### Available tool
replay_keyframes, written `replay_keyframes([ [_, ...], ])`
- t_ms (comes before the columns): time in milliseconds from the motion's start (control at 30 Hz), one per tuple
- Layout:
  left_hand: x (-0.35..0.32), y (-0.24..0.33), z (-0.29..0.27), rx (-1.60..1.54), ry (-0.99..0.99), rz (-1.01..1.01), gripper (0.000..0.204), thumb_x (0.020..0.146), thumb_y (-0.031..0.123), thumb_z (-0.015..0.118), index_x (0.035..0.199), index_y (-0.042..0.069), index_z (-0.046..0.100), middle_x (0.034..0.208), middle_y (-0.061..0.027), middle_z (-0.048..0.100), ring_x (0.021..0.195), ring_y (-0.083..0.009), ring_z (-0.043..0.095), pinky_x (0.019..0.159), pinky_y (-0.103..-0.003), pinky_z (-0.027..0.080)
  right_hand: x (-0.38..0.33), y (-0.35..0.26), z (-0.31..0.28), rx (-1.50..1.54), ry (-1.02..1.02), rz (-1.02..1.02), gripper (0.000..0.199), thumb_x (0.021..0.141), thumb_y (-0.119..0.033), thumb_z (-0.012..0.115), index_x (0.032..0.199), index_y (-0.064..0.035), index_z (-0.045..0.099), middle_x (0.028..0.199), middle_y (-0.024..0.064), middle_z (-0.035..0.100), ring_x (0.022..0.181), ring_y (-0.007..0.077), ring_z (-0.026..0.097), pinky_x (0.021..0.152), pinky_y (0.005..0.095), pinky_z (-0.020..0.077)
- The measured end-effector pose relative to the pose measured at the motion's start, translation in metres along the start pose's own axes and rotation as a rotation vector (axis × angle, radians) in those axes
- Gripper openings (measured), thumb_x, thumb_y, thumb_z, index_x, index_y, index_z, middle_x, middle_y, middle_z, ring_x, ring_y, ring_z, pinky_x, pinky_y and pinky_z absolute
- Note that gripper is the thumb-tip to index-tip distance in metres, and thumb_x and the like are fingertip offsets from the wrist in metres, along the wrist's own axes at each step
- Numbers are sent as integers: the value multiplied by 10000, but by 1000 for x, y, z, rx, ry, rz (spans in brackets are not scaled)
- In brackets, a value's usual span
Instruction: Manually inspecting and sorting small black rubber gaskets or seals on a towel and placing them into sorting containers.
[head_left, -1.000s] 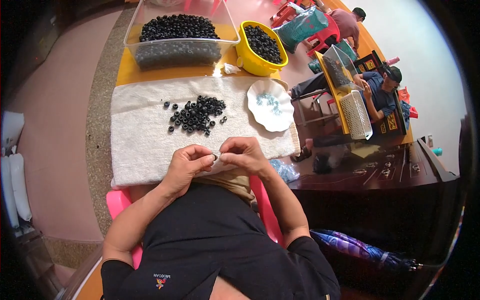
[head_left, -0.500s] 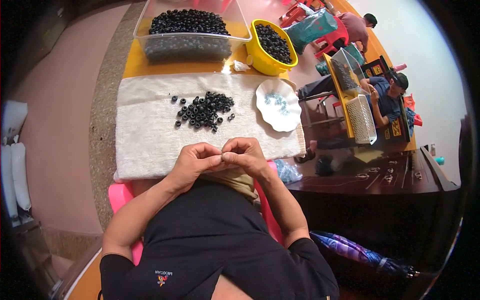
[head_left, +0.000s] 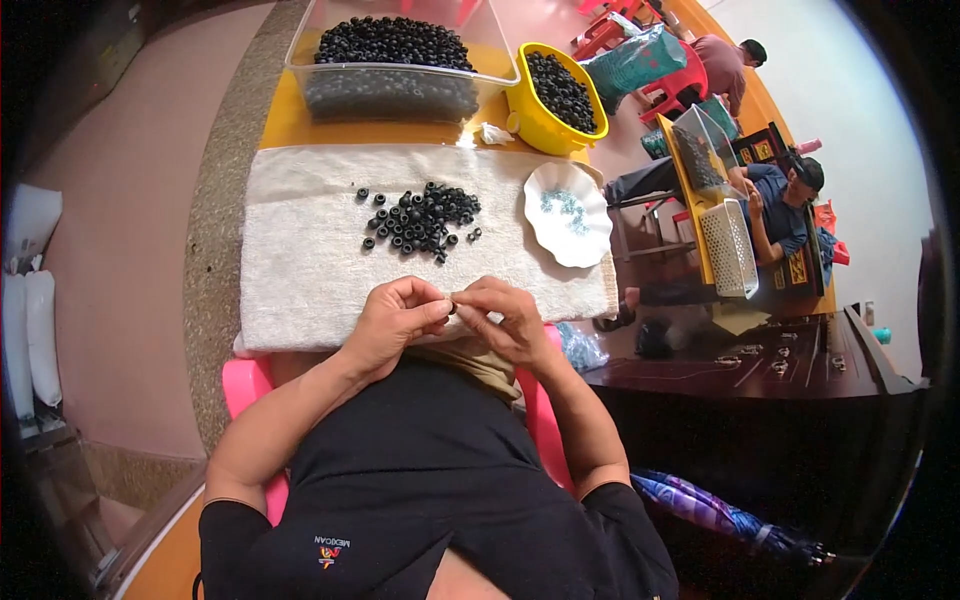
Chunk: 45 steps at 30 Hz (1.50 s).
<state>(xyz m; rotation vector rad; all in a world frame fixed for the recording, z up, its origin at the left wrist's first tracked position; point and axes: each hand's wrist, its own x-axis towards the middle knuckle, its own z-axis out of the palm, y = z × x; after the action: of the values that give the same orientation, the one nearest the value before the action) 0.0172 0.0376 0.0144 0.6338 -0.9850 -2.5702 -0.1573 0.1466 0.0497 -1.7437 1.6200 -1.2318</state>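
Note:
In front of my body, just over the near edge of a white towel (head_left: 300,290), my two hands meet fingertip to fingertip. My left hand (head_left: 402,318) is closed, pinching a small black part (head_left: 453,309) between thumb and forefinger. Against that part, my right hand (head_left: 508,322) has its thumb and fingers pressed together; whatever it pinches is too small to name. Beyond them on the towel lies a loose pile of small black ring-like parts (head_left: 425,215) with holes. A white scalloped dish (head_left: 595,240) to the right holds tiny clear bluish pieces (head_left: 565,212).
At the table's far side stand a clear plastic bin (head_left: 400,95) and a yellow basket (head_left: 540,120), both filled with black parts. A crumpled white tissue (head_left: 494,134) lies between bin and towel. Rightward, a person (head_left: 780,205) sits at another table; a folded umbrella (head_left: 720,510) lies lower right.
My right hand has turned and its fingers have extended over the pinch point, so a dark bit now shows between the fingertips. The whole view has shifted slightly.

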Motion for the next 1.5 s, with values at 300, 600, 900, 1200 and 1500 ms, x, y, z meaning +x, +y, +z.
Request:
replay_keyframes([
  [300, 1, 2, 1, 34, 20, -26, 114, 887, 93, 705, 945, 57, 613, 866, -31, 666, 748, -101, 635, 696, -236, 539, 48, 37, -29, -640, 73, 8, 162, 825, -70, 698, 987, -69, 706, 884, 109, 647, 742, 306, 655, 649, 381, 520],
  [600, 1, 3, 1, 47, 14, -30, 113, 888, 89, 702, 948, 59, 612, 874, -27, 660, 758, -98, 636, 707, -242, 546, 53, 48, -23, -757, -55, 102, 131, 897, -176, 608, 985, -119, 686, 941, 118, 619, 773, 341, 655, 681, 429, 530],
  [900, 0, 4, 2, 37, 19, -37, 109, 889, 89, 703, 938, 53, 613, 864, -27, 659, 758, -100, 637, 704, -243, 547, 36, 39, -19, -439, 137, -36, 139, 852, -2, 653, 989, -26, 656, 938, 132, 652, 819, 269, 662, 720, 338, 526],
  [1200, -1, 4, 4, 40, 31, -35, 131, 887, 81, 703, 970, 46, 608, 872, -23, 653, 756, -99, 638, 700, -237, 543, 18, 35, -6, 48, 123, 68, 155, 824, 50, 699, 967, -4, 674, 953, 88, 653, 847, 129, 625, 713, 240, 498],
  [1500, 1, 2, 2, 21, 17, -6, 149, 891, 73, 695, 1003, 39, 604, 893, -24, 647, 779, -97, 635, 720, -235, 543, 11, 22, -3, 461, 46, 250, 126, 836, 49, 699, 960, 21, 691, 950, 61, 652, 847, 114, 617, 739, 235, 490],
])
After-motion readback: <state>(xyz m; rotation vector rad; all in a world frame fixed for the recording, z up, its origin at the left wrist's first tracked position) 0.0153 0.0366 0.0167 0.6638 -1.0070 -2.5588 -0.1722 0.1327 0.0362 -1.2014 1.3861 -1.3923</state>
